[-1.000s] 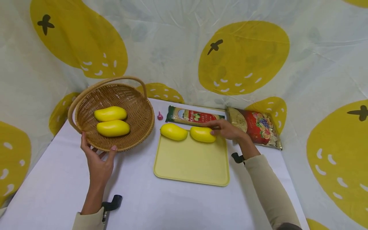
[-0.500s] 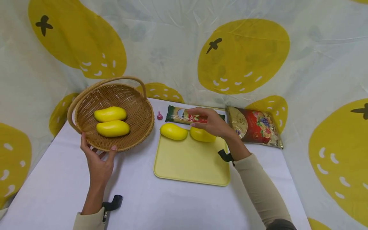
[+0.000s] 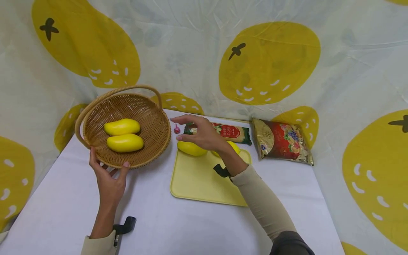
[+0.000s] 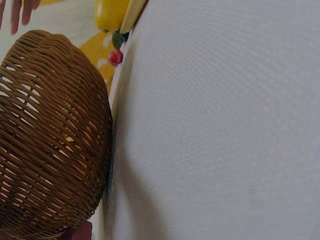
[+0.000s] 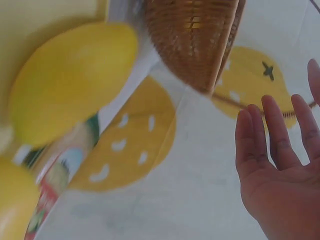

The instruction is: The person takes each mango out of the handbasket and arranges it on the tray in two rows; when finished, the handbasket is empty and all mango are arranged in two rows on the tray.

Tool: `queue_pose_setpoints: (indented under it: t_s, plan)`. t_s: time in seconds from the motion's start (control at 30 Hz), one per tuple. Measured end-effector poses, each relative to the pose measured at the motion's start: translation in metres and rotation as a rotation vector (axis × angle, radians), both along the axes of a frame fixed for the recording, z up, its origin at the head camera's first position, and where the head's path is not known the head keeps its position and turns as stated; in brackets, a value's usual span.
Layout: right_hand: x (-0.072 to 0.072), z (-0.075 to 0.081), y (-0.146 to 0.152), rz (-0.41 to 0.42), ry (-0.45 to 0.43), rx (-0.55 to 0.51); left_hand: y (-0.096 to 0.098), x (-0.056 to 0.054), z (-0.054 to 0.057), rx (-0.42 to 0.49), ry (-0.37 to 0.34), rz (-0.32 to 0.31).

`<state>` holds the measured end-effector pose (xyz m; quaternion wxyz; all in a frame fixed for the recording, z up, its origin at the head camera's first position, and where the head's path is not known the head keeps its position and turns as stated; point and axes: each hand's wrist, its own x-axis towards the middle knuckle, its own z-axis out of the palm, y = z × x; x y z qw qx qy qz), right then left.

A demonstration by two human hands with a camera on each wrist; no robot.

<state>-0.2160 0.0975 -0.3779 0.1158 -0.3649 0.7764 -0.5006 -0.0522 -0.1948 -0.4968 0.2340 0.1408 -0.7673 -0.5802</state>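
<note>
My left hand [image 3: 111, 182] grips the near rim of a wicker basket [image 3: 153, 124], thumb on the front edge; the basket tilts toward me. Two yellow mangoes [image 3: 125, 142] lie inside it. In the left wrist view the woven underside [image 4: 55, 135] fills the left part. My right hand [image 3: 205, 134], holding nothing, hovers over the back of a pale yellow tray [image 3: 204, 180], fingers and thumb spread toward the basket. Beneath it two more mangoes, a left one [image 3: 191, 149] and a right one [image 3: 235, 147], are partly hidden. The right wrist view shows the hand's fingers [image 5: 282, 155] apart from everything.
A small pink wrapped candy [image 3: 177, 129] lies between basket and tray. Behind the tray is a green-and-red pasta packet [image 3: 231, 132], partly covered by my right hand. A red and gold bag [image 3: 283, 141] lies at the back right, against the fruit-print curtain [image 3: 191, 53].
My right hand has let go of the right mango on the tray and moved left, empty, toward the basket. The left hand and basket have stayed in place.
</note>
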Motion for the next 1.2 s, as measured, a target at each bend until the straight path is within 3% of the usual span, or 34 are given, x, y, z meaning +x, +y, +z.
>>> queue_pose_setpoints:
  t_s: [0.53,0.8,1.0,1.2]
  plan:
    - [0.006,-0.014,-0.096,0.067,0.046,0.045,-0.002,0.001,-0.003,-0.009,-0.015,0.006]
    - [0.005,-0.027,-0.137,0.076,0.097,0.145,-0.001,0.001,-0.002,-0.011,-0.016,0.004]
    - [0.004,-0.033,-0.160,0.102,0.054,0.247,-0.001,0.000,0.000,-0.007,-0.027,0.011]
    - [0.001,-0.037,-0.180,0.069,0.047,0.411,0.000,0.000,0.000,-0.006,-0.030,0.016]
